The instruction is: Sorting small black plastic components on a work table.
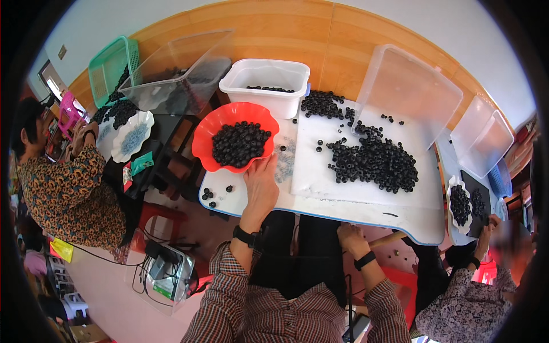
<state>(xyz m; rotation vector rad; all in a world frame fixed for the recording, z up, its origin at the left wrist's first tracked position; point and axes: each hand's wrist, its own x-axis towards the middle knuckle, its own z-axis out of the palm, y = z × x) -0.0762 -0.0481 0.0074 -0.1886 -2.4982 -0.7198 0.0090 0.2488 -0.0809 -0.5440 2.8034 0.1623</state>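
My left hand reaches over the table's near edge to a red wavy-rimmed bowl. Its fingers close on the bowl's near right rim. A heap of small round black pieces fills the bowl's middle. Beside the hand lie small clear bluish pieces. Below the table edge, by my right thigh, is my right hand, its fingers mostly hidden. To the right, many more black pieces spread over a white board.
A white tub with black pieces stands behind the bowl. Clear plastic bins lean at the back right. One person sits at the left, another at the right. A cabled box is on the floor.
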